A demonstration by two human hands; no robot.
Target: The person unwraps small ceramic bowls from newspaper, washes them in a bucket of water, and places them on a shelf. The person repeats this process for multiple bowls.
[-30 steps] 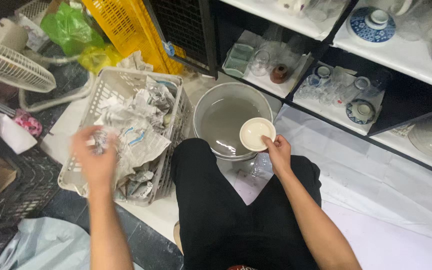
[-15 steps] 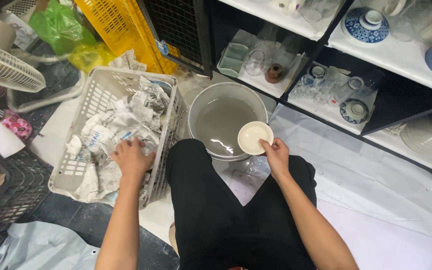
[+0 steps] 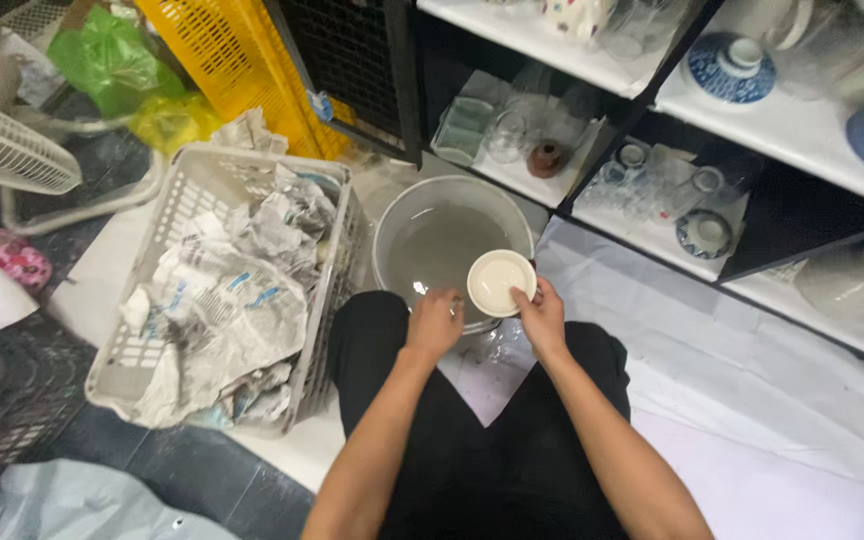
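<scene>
Seated on the floor, knees apart, facing the grey basin of cloudy water. All places below are taken from that basin.

Right hand at the basin's near rim, fingers closed round the edge of a small white bowl. The bowl sits tipped over the rim, its hollow facing up toward the camera, held just above the water.

Left hand now also at the near rim, just left of the bowl, fingers loosely curled. Whether it touches the bowl or holds anything cannot be told from here; the fingertips are close to it.

Change: half a second ago the left hand was down in the white plastic basket left of the basin, among the crumpled newspaper. A second ago it was lifted above that basket. It has since crossed over to meet the right hand. The bowl has stayed in the right hand at the same spot throughout.

Reading: the paper is let go of, and both hands are gathered on the bowl over the water. Looks like two-handed work on the bowl, probably washing.

Beyond the basin: low shelves with glasses and small dishes, a blue-patterned lidded bowl higher up. Far left of the basin: a fan, a green plastic bag, a yellow crate.
</scene>
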